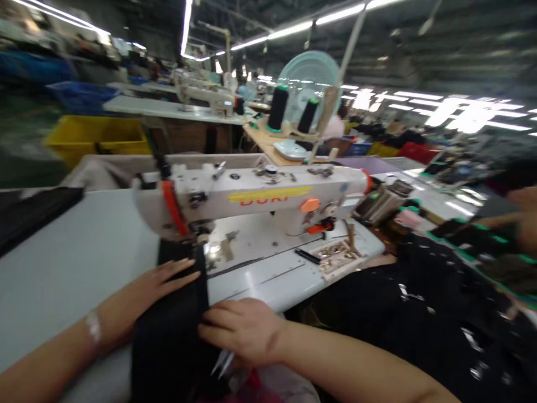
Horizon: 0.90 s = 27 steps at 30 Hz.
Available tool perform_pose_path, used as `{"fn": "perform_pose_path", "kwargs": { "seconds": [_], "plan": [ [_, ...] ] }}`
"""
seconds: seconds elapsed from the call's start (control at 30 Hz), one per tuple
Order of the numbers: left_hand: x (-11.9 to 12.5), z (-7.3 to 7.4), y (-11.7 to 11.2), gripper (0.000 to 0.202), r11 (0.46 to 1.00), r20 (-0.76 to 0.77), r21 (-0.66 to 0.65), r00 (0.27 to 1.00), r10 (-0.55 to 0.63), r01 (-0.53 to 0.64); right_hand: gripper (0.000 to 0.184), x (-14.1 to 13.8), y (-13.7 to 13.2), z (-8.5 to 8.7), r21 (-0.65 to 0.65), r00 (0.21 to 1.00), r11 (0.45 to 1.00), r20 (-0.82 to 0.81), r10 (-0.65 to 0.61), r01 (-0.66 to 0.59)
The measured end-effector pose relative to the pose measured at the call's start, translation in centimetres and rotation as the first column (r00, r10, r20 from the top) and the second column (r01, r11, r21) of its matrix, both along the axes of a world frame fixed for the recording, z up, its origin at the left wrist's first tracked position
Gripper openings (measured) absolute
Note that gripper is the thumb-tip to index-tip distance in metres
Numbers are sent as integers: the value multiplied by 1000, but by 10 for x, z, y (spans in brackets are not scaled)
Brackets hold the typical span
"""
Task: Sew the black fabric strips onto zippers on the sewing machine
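A strip of black fabric [176,313] runs lengthwise from the near edge of the white counter [62,263] straight up to the needle end of a cream sewing machine [251,198], its far end tucked under the machine's head at the left. The left hand [161,280] lies flat and open on the cloth, fingers stretched toward the needle, and sits the nearer of the two to the stitching point. The right hand [241,330] rests lower on the fabric's right edge, fingers curled loosely against the cloth, with a thin pale tool poking out below it; whether it pinches the cloth cannot be told. The fabric's long axis points away from the person, in line with both forearms. To the right, a small tray of metal parts [335,254] sits on the machine bed, and two black thread cones [291,112] stand on a bench behind.
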State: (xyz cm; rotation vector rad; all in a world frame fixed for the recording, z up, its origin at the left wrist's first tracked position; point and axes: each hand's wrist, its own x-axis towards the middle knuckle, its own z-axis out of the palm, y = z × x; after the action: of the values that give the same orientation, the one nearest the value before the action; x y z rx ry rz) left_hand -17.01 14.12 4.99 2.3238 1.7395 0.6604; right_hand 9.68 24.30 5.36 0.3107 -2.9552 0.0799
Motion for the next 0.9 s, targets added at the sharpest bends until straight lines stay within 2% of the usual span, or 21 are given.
{"fn": "perform_pose_path", "kwargs": {
  "seconds": [0.07, 0.1, 0.17, 0.23, 0.47, 0.67, 0.9],
  "plan": [
    [-9, -3, -25, 63, 990, -160, -141, 987, 3, -26, 44, -3, -3, -10, -67, 1000, 998, -30, -1, -1],
    [-9, -4, -31, 70, 986, -201, -164, 979, -21, -12, 42, -5, -4, -16, -98, 998, 995, -57, -12, 6],
    [-7, -4, -34, 85, 980, -219, -198, 976, -10, -34, 41, -7, -6, -25, -157, 992, 987, -124, -7, -12],
    [-3, -2, -32, 92, 979, -229, -204, 973, -32, -16, 37, -8, -7, -31, -194, 981, 979, -196, 16, -54],
    [1, -1, -34, 87, 985, -205, -173, 978, -45, 9, 32, -14, -8, -28, -219, 951, 968, -306, 52, -123],
    [-1, -2, -33, 93, 982, -194, -187, 981, -18, -19, 37, -17, -5, -22, -205, 946, 968, -315, 73, -143],
    [-1, -1, -32, 95, 981, -211, -194, 977, -22, -20, 35, -20, -1, -23, -210, 939, 965, -334, 79, -156]
  ]
}}
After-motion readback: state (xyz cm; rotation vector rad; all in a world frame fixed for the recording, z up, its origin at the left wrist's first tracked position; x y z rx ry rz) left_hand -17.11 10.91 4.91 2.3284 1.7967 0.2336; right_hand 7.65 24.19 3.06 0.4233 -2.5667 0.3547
